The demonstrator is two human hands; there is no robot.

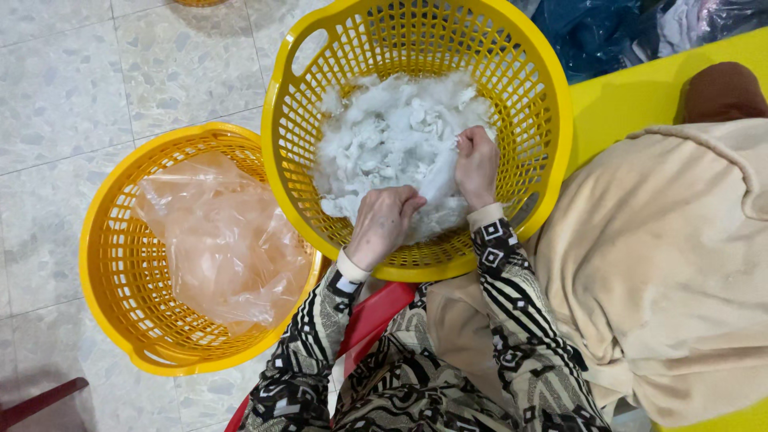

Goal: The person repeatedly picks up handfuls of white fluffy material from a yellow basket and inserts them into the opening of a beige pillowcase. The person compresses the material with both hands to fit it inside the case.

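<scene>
A large yellow plastic basket (544, 88) sits in front of me, half filled with white fluffy stuffing (384, 128). My left hand (382, 222) reaches into the basket with its fingers closed on a tuft of the stuffing near the front wall. Further in, my right hand (477, 164) pinches the same stretch of white stuffing, which runs between both hands. Both forearms wear black-and-white patterned sleeves with cream cuffs.
A second yellow basket (112, 272) stands on the tiled floor to the left, holding a crumpled clear plastic bag (224, 240). A beige fleece cloth (664, 264) lies at my right on a yellow surface (624, 96). Dark bags sit at top right.
</scene>
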